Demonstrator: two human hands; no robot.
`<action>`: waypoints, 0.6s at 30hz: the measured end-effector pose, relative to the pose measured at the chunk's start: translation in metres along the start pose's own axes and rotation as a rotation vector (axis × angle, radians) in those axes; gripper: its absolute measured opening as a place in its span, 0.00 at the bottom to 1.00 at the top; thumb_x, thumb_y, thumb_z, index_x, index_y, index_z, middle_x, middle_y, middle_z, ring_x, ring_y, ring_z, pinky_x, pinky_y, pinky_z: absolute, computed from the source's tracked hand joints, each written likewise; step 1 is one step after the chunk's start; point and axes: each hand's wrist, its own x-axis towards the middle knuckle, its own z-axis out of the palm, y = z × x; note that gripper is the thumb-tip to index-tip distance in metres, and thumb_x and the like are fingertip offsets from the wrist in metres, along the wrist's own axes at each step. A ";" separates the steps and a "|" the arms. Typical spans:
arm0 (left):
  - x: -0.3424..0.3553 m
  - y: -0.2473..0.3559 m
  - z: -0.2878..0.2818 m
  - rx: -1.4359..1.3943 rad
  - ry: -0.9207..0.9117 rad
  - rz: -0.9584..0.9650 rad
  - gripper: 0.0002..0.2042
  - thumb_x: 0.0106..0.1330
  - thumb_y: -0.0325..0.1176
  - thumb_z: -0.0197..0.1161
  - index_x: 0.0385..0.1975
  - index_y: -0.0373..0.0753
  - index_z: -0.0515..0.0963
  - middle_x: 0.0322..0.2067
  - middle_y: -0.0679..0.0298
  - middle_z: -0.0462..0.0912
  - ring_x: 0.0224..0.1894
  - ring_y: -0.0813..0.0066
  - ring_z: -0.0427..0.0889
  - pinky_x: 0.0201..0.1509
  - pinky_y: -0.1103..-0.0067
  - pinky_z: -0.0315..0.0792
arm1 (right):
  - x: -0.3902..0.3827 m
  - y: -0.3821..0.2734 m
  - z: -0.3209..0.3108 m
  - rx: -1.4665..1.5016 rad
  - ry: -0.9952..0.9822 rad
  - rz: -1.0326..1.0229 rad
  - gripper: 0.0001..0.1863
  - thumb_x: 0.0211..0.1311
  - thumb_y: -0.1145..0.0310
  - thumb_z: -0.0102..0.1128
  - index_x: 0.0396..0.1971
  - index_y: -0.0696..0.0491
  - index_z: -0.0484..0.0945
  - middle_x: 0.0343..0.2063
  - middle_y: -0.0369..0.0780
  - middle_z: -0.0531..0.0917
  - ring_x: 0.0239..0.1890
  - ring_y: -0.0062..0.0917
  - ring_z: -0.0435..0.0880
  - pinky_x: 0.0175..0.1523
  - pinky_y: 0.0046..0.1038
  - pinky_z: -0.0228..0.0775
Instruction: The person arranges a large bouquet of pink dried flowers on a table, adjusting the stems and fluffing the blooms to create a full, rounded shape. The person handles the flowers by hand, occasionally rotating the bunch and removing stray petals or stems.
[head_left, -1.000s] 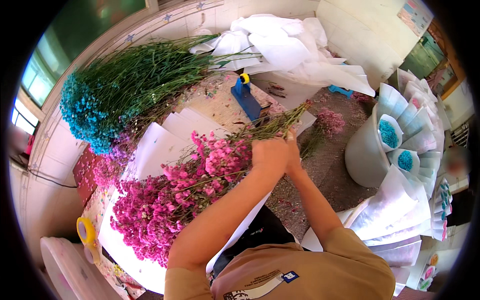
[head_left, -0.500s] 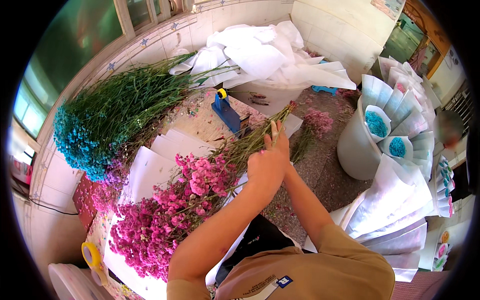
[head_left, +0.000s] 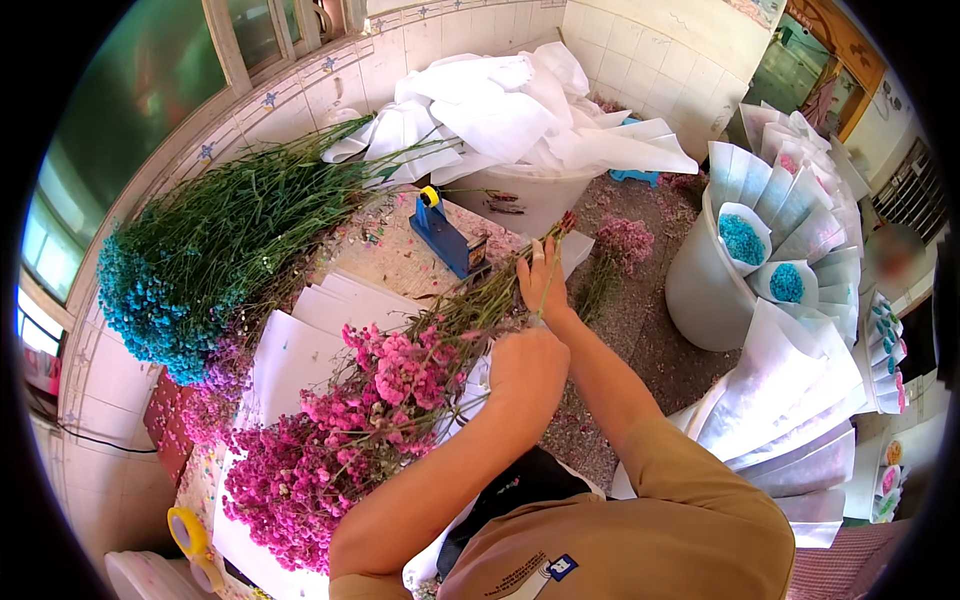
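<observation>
The worktable [head_left: 395,275] carries a pink flower bunch [head_left: 350,430], positioned diagonally with its blooms toward the person's near left and its stems extending to the far right. The blue flower bunch [head_left: 235,225] rests at the far left, its stems pointing toward the white sheeting [head_left: 500,105] at the back. The grey bucket [head_left: 700,290], holding white-wrapped bouquets [head_left: 785,215], is located at the right. White paper sheets [head_left: 300,345] lie beside and partly under the pink blooms. The right hand [head_left: 543,278] closes on the pink bunch's stems just short of their cut ends; the ends project past its fingertips and the blooms remain well apart from this grip. The left hand [head_left: 530,365] is set nearer the body, beside the stems, with fingers curled into a fist; its contents cannot be determined. A blue tape dispenser [head_left: 445,240] is located beyond the stems, near the right hand. A yellow tape roll [head_left: 187,530] is located at the near left edge.
</observation>
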 end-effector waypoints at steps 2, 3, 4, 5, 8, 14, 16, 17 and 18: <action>-0.001 -0.002 -0.003 -0.006 0.015 0.029 0.04 0.58 0.30 0.67 0.28 0.41 0.88 0.28 0.63 0.86 0.32 0.66 0.90 0.33 0.71 0.81 | -0.007 0.000 0.000 0.003 0.002 -0.018 0.38 0.80 0.45 0.38 0.74 0.61 0.60 0.76 0.62 0.52 0.79 0.58 0.47 0.81 0.50 0.44; -0.001 -0.002 -0.002 -0.022 0.019 0.036 0.04 0.58 0.30 0.68 0.28 0.40 0.88 0.27 0.63 0.86 0.32 0.66 0.90 0.33 0.71 0.81 | -0.007 0.001 -0.003 0.014 -0.010 -0.017 0.38 0.79 0.45 0.38 0.74 0.61 0.60 0.76 0.62 0.52 0.79 0.58 0.47 0.81 0.50 0.45; 0.000 -0.002 -0.001 -0.039 0.023 0.043 0.04 0.58 0.30 0.68 0.27 0.40 0.87 0.26 0.64 0.86 0.31 0.66 0.90 0.32 0.71 0.80 | -0.004 0.003 -0.005 0.026 -0.023 -0.016 0.38 0.79 0.45 0.39 0.75 0.60 0.60 0.76 0.62 0.52 0.79 0.58 0.47 0.81 0.49 0.45; 0.002 -0.005 0.004 -0.034 0.044 -0.003 0.03 0.58 0.30 0.68 0.27 0.40 0.87 0.26 0.64 0.86 0.31 0.66 0.90 0.32 0.71 0.80 | -0.002 0.004 -0.008 0.037 -0.036 -0.014 0.38 0.79 0.45 0.39 0.75 0.60 0.60 0.76 0.61 0.52 0.79 0.58 0.47 0.81 0.49 0.45; 0.013 -0.016 0.022 0.018 0.089 -0.150 0.04 0.58 0.30 0.68 0.26 0.39 0.86 0.27 0.64 0.87 0.30 0.67 0.90 0.31 0.71 0.80 | 0.000 -0.003 -0.013 0.014 -0.085 -0.011 0.38 0.79 0.45 0.41 0.74 0.61 0.59 0.76 0.62 0.53 0.79 0.59 0.49 0.80 0.51 0.46; 0.054 -0.022 0.053 0.015 0.053 -0.211 0.04 0.60 0.31 0.67 0.28 0.40 0.86 0.28 0.66 0.89 0.29 0.68 0.90 0.31 0.70 0.80 | 0.002 -0.004 -0.007 -0.011 -0.065 -0.025 0.38 0.77 0.45 0.44 0.75 0.59 0.60 0.76 0.61 0.54 0.78 0.60 0.50 0.79 0.52 0.47; 0.061 -0.027 0.058 -0.079 -0.092 -0.120 0.04 0.61 0.31 0.67 0.28 0.41 0.87 0.28 0.66 0.89 0.30 0.67 0.90 0.31 0.69 0.80 | 0.002 -0.001 -0.007 -0.014 -0.069 -0.021 0.38 0.77 0.45 0.44 0.75 0.59 0.60 0.76 0.61 0.54 0.78 0.60 0.49 0.79 0.52 0.46; 0.065 -0.025 0.060 -0.076 -0.088 -0.128 0.04 0.61 0.31 0.67 0.29 0.41 0.87 0.28 0.65 0.89 0.30 0.67 0.90 0.31 0.69 0.80 | 0.003 0.000 -0.006 -0.015 -0.071 -0.020 0.38 0.77 0.45 0.44 0.75 0.59 0.60 0.76 0.61 0.54 0.78 0.59 0.49 0.79 0.52 0.46; 0.066 -0.022 0.061 -0.071 -0.090 -0.135 0.04 0.60 0.31 0.67 0.29 0.42 0.87 0.28 0.63 0.90 0.31 0.67 0.91 0.32 0.68 0.80 | 0.002 0.002 -0.004 -0.018 -0.069 -0.024 0.38 0.77 0.45 0.44 0.74 0.59 0.60 0.76 0.61 0.54 0.78 0.59 0.49 0.79 0.53 0.46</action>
